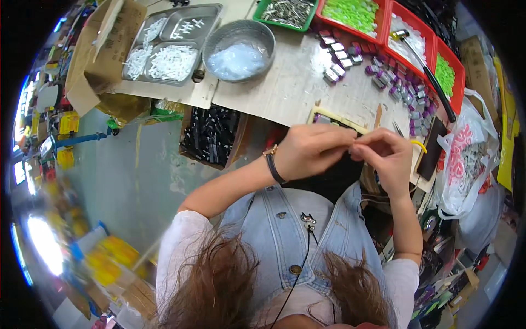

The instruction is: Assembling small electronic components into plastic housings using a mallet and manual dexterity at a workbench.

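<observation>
My left hand (pixel 313 151), with a watch (pixel 270 162) on its wrist, meets my right hand (pixel 388 159) at the table's near edge. The fingertips of both are pinched close together, and whatever is between them is too small or hidden to make out. Just beyond the hands lies a cream-coloured frame (pixel 322 113), partly covered by my left hand. To the right of my right hand are a thin pointed metal tool (pixel 397 129), a curved yellow piece (pixel 419 145) and a dark flat bar (pixel 433 148).
Small silver-and-purple parts (pixel 402 90) are spread at the right, beside a black-handled hammer (pixel 435 88). Red bins (pixel 378 39) and a green tray (pixel 257 17) stand behind. Leftward are a grey bowl (pixel 211 71) and a metal tray (pixel 204 12). A white bag (pixel 466 159) hangs far right.
</observation>
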Tool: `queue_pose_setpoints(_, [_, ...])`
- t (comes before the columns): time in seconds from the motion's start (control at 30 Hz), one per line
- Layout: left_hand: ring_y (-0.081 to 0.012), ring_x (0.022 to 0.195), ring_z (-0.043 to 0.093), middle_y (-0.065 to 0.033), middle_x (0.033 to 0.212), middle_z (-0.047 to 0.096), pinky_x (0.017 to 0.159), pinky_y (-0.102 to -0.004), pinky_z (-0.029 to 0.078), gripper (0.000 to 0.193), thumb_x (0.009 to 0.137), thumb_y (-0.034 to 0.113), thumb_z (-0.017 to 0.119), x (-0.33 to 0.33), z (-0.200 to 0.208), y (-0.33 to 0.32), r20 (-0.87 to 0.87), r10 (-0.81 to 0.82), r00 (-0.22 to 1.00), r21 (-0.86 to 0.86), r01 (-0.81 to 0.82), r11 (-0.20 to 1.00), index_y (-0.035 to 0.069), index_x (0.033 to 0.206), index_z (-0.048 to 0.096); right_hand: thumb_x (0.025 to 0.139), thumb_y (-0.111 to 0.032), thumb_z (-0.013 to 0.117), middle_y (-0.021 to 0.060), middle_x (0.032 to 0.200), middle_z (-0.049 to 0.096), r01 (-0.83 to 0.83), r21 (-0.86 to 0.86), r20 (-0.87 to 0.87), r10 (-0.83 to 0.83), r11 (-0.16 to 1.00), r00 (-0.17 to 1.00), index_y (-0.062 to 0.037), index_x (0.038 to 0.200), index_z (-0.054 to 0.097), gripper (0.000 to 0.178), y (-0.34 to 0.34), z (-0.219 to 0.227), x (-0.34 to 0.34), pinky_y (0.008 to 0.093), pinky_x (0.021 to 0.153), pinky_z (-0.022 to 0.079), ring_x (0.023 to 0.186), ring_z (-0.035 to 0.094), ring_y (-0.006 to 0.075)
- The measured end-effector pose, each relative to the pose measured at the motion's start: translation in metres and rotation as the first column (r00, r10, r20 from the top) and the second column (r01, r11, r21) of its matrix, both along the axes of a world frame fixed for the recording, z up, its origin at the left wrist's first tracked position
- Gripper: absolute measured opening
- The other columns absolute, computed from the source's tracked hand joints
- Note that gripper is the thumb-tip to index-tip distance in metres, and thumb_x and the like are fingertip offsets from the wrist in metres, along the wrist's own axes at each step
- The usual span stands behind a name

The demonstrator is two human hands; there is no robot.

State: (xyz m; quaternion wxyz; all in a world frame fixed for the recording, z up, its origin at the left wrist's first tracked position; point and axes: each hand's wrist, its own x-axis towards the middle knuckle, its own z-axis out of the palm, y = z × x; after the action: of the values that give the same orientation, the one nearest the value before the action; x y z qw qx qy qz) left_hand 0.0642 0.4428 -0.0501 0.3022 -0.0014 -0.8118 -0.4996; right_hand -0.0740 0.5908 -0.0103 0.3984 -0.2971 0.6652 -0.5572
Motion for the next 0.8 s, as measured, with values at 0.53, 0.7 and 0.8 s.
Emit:
queue_pose_setpoints(0.53, [-0.0267,0.074,0.067,-0.0103,0.079,0.070,0.066,-0.0352,0.051,0.025,0.082,0.030,0.068,-0.065,0.012,-0.147,0.122,0.328,0.937,-0.514,-0.223,0.828,0.008,0.093,0.068,0.076,0.005,0.071,0.0046,0.075,0.068,0.070,0.028,-0.743,-0.026,0.997,0.669,-0.0041,0.090,0.070,0.017,-0.009,-0.039,0.017,0.0218,0.057,0.049,0.059,0.061,0.0075])
queue_pose_setpoints(0.7, [-0.0338,0.081,0.068,-0.0210,0.084,0.069,0.075,-0.0417,0.054,0.016,0.075,0.020,0.067,-0.124,0.011,-0.227,0.402,0.547,0.734,-0.703,-0.136,0.698,0.007,0.082,0.074,0.077,0.003,0.071,0.0028,0.062,0.062,0.096,0.091,-0.720,-0.001,0.991,0.694,-0.0029,0.088,0.071,0.012,-0.015,-0.041,0.019,0.0214,0.053,0.043,0.053,0.053,0.0047])
queue_pose_setpoints(0.8, [-0.0321,0.086,0.068,-0.0211,0.090,0.069,0.077,-0.0408,0.055,0.022,0.074,0.021,0.070,-0.132,0.009,-0.236,0.545,0.536,0.645,-0.700,-0.002,0.714,0.005,0.087,0.073,0.078,-0.001,0.072,0.0054,0.066,0.065,0.132,0.161,-0.631,-0.001,0.978,0.776,-0.0020,0.087,0.072,0.009,-0.018,-0.039,0.019,0.0243,0.053,0.045,0.053,0.056,0.0076])
